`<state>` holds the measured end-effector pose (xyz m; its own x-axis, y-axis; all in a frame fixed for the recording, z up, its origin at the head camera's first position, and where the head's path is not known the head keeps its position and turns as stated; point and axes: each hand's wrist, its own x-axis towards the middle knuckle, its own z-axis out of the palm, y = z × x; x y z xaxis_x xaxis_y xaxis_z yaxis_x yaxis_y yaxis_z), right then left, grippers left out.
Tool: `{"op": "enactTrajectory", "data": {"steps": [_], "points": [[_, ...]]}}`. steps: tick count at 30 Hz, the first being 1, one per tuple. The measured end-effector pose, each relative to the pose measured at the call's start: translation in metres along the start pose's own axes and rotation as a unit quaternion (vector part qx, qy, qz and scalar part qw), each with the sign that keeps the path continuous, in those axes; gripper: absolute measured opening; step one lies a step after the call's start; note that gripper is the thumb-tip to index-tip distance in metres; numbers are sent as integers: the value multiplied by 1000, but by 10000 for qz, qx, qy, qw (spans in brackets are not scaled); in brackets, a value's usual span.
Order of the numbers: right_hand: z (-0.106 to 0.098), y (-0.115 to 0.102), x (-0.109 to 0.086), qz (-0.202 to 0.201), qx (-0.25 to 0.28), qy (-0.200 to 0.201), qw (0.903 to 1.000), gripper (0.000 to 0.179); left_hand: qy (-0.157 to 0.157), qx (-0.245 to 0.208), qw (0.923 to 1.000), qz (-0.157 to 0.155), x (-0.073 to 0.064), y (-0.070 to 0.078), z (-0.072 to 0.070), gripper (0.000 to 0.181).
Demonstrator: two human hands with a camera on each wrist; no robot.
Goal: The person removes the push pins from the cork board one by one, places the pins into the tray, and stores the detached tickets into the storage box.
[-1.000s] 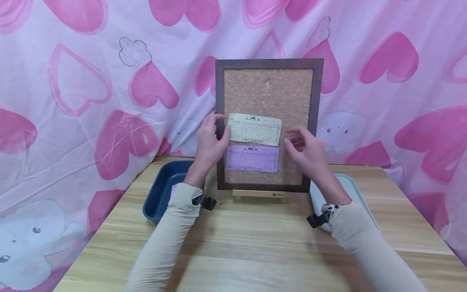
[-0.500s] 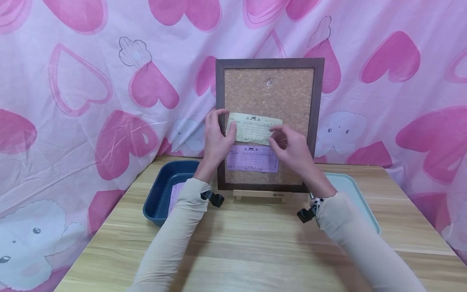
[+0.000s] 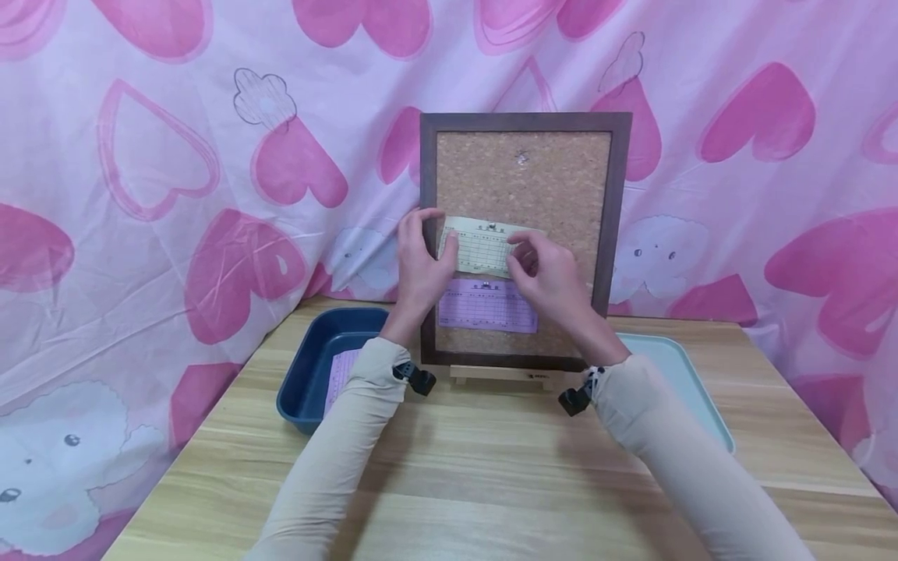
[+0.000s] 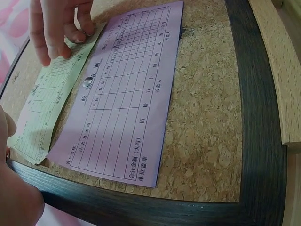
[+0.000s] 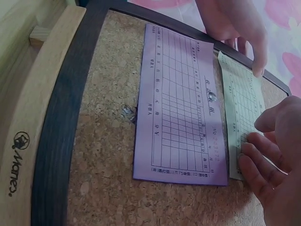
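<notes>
A cork board (image 3: pixel 554 183) in a dark frame stands upright, with a pale yellow-green receipt slip (image 3: pixel 477 248) pinned above a purple receipt slip (image 3: pixel 484 308). At the yellow-green slip's left end is my left hand (image 3: pixel 421 269), its thumb on the paper and its forefinger reaching over the frame's edge. My right hand (image 3: pixel 554 276) touches the slip's right part with loosely bent fingertips (image 5: pixel 249 162) and covers that end in the head view. A metal pushpin (image 5: pixel 211 96) fixes the purple slip near its top edge; another pushpin (image 3: pixel 493 226) sits on the yellow-green slip.
A dark blue bin (image 3: pixel 295 397) with a purple slip (image 3: pixel 341 374) in it stands at the left, partly behind the left forearm. To the right lies a pale green tray (image 3: pixel 691 382). The board rests on a small wooden easel (image 3: pixel 498 375). A heart-patterned cloth (image 3: pixel 737 156) hangs behind.
My right hand has moved left from beside the board's papers onto the yellow-green slip. My left hand has shifted slightly right, its thumb now over the slip's left end.
</notes>
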<state>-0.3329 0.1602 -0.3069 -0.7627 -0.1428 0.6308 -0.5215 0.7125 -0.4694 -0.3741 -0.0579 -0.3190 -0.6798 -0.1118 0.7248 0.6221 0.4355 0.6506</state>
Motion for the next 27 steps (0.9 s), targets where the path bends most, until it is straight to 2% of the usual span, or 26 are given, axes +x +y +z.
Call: {"op": "enactTrajectory", "data": {"steps": [7,13,27], "points": [[-1,-3,9,111,-82,-33,9999,31,93,-21,9999,44,5,-2,2,41],[0,-8,17,150,-75,-97,9998,31,84,-36,9999,-56,6,-5,3,40],[6,-14,31,-10,-118,65,9999,27,-6,-102,9999,-27,6,-7,1,40]]}}
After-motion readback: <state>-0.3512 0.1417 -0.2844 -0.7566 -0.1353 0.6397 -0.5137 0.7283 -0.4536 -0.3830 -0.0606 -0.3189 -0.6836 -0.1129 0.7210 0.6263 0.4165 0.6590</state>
